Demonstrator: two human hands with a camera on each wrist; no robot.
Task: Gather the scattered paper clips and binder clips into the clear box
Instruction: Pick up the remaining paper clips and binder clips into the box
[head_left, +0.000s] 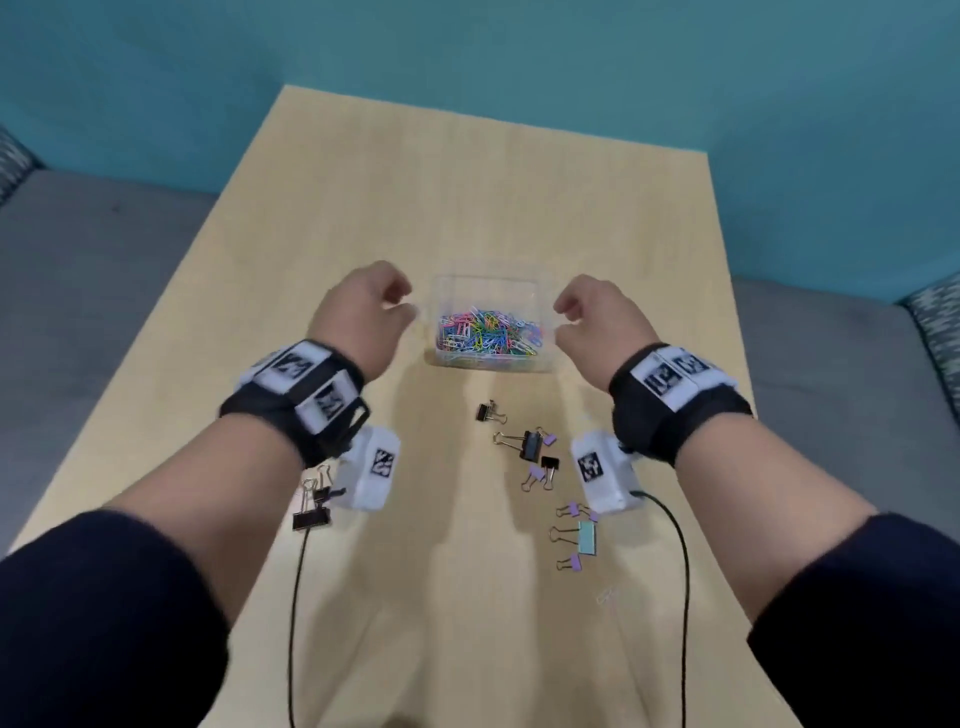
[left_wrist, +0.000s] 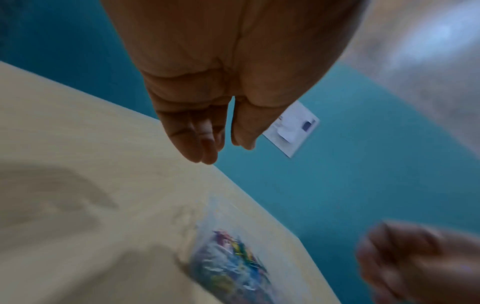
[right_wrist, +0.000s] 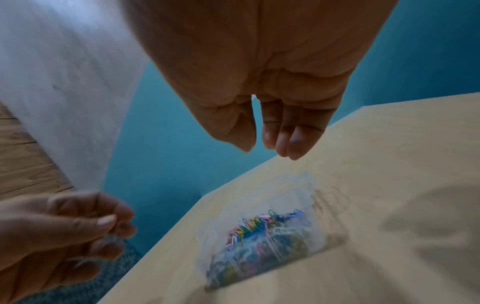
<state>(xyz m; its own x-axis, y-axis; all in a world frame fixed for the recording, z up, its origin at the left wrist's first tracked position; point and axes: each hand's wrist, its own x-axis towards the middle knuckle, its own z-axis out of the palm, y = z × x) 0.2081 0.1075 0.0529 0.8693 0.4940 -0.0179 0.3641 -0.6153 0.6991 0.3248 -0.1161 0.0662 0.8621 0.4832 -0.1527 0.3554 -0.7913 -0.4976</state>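
The clear box (head_left: 488, 285) stands mid-table and holds a heap of coloured paper clips (head_left: 488, 328). My left hand (head_left: 402, 301) hovers just left of it and my right hand (head_left: 563, 314) just right, both above the table. Each has loosely curled fingers, and I see nothing in them. The wrist views show the left hand (left_wrist: 226, 152) and right hand (right_wrist: 262, 150) with thumb near the fingers, and the blurred box (right_wrist: 293, 185) below. Binder clips lie nearer me: a small black one (head_left: 488, 411), a black and purple cluster (head_left: 532, 449), black ones (head_left: 311, 517) under my left wrist, and a teal one (head_left: 587, 537) with purple ones.
The light wooden table (head_left: 467, 182) ends at a teal wall (head_left: 519, 47). Grey upholstery (head_left: 78, 270) flanks both sides. Two black cables (head_left: 685, 582) hang from the wrist cameras over the near table. A white wall plate (left_wrist: 293, 131) shows in the left wrist view.
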